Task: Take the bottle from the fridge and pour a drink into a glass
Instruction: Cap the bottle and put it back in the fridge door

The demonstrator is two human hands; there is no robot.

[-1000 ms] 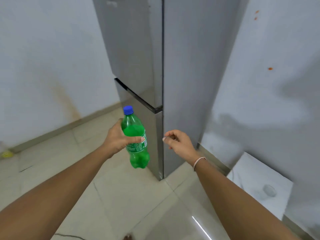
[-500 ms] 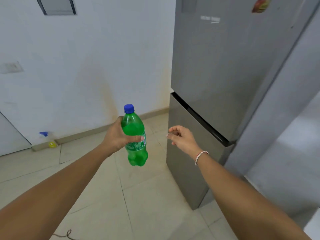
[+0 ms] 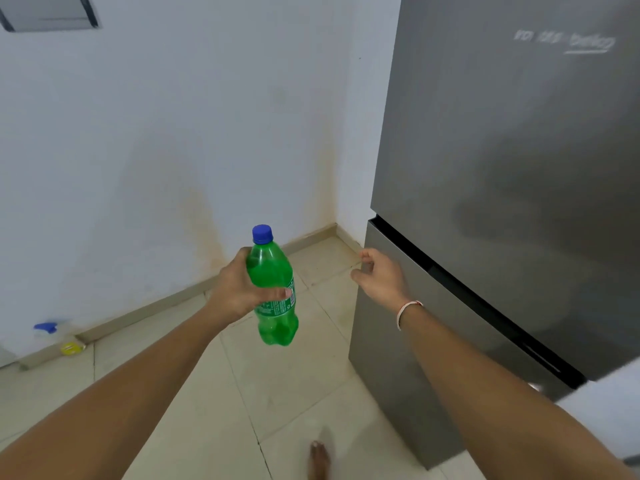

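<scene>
Left hand (image 3: 239, 289), grip wrapped round the labelled middle of the green plastic bottle (image 3: 275, 292), held upright as before, blue ribbed cap (image 3: 262, 234) at 12 o'clock. Right hand (image 3: 379, 275), at 3 o'clock of the bottle, empty with fingers loosely curled, now overlaps the brushed-grey fridge (image 3: 502, 188), which has shifted right; both doors shut. Glossy beige floor tiles (image 3: 294, 382) below; a bare foot (image 3: 319, 459) at 6 o'clock.

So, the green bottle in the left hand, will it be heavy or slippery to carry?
The green bottle looks mostly full, so probably rather heavy for its size. The left hand wraps its labelled middle, which likely grips better than bare plastic. The blue cap is on, so spilling seems unlikely.
</scene>
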